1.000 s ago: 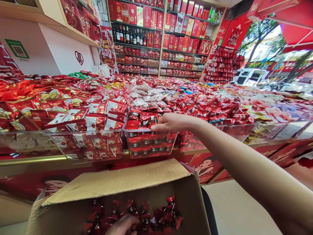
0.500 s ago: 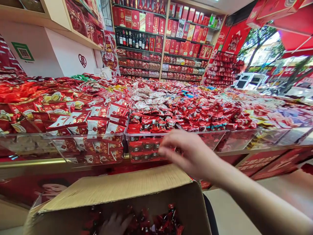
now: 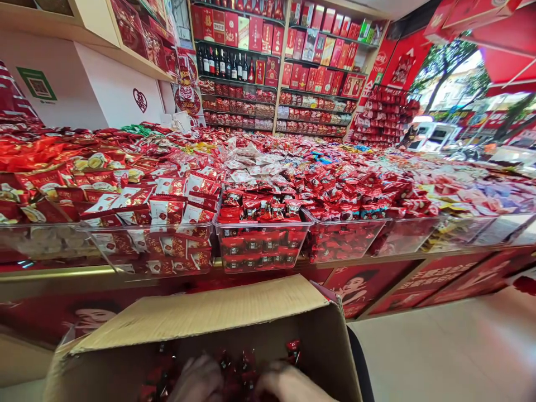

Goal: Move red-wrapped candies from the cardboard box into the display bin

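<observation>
An open cardboard box (image 3: 209, 312) is below me, its front flap folded outward. Inside it lie red and dark shiny wrapped candies (image 3: 248, 360). Both hands are down in the box among these candies. My left hand (image 3: 199, 378) is left of the box's middle, back upward and blurred. My right hand (image 3: 288, 384) reaches in from the right, its fingers hidden or smeared. What either hand grips, if anything, does not show. Just beyond the flap stands a clear plastic bin (image 3: 263, 225) with red and black wrapped packets (image 3: 272, 209) stacked in it.
More clear bins line the counter, one with red and white packets (image 3: 167, 209) on the left, another with red wrapped sweets (image 3: 347, 204) on the right. Shelves of bottles (image 3: 224, 64) and red gift boxes (image 3: 314, 81) rise behind. Pale floor (image 3: 402, 346) lies to the right.
My right hand has moved from in front of the packet bin down into the cardboard box. My left hand stays in the box, shifted slightly. The view has barely moved.
</observation>
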`<state>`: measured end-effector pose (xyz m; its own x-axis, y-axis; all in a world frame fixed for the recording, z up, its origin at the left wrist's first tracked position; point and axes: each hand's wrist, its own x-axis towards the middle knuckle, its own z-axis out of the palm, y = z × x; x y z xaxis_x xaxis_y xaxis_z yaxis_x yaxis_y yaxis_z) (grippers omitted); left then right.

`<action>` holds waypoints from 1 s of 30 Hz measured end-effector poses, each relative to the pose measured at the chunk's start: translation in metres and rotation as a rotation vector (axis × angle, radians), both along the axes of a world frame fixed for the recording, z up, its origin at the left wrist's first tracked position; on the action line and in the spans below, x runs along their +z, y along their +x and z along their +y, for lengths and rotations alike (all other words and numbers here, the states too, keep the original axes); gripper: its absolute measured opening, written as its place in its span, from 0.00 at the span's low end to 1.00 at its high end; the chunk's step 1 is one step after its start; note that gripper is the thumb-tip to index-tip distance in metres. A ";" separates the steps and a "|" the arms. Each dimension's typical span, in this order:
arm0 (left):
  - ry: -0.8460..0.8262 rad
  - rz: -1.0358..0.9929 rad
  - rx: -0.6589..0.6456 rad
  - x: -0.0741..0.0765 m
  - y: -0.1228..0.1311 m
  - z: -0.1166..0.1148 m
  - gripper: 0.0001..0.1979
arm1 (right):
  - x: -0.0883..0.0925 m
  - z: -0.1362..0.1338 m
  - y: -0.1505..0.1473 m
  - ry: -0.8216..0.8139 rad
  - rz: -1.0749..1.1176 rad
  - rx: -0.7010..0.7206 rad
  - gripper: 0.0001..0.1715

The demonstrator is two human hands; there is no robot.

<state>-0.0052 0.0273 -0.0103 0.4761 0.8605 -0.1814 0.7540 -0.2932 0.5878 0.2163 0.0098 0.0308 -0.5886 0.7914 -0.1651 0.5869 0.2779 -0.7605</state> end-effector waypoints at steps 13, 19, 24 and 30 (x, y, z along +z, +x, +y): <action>-0.853 -1.154 0.355 0.052 0.040 -0.029 0.11 | 0.030 -0.007 -0.009 -0.562 0.834 -0.572 0.25; -0.991 -1.297 0.436 0.059 0.045 -0.031 0.09 | 0.037 -0.008 -0.019 -0.572 0.960 -0.717 0.16; -0.947 -1.262 0.466 0.061 0.045 -0.028 0.07 | 0.030 -0.010 -0.021 -0.477 0.974 -0.764 0.16; -0.855 -1.033 0.318 0.048 0.031 -0.027 0.08 | 0.053 -0.027 0.003 -0.140 0.623 -0.533 0.07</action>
<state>0.0258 0.0002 0.0377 0.5224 0.7576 -0.3914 -0.1656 0.5405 0.8249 0.2192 -0.0175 0.0842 -0.1573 0.9863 -0.0504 0.0734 -0.0392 -0.9965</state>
